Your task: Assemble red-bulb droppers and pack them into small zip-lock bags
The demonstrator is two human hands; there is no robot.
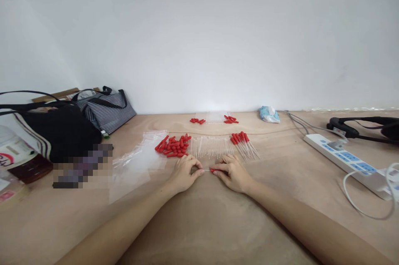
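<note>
My left hand (pixel 186 172) pinches a thin clear dropper tube (pixel 206 169) between thumb and fingertips. Facing it, my right hand (pixel 233 173) is closed on a red rubber bulb (pixel 213 170), which sits at the tube's right end; how far the tube goes in is hidden. Beyond my hands lies a row of loose clear tubes (pixel 212 146). A heap of red bulbs (pixel 174 146) rests at the row's left. On the right are several droppers with bulbs fitted (pixel 243 142), their tubes pointing toward me.
Clear plastic bags (pixel 137 163) lie at left, near a black bag (pixel 71 132), a striped bag (pixel 109 109) and a bottle (pixel 28 165). A power strip (pixel 346 161) with cables is at right. Farther back are a small red bulb pile (pixel 198 121) and a blue-white tissue pack (pixel 269 114).
</note>
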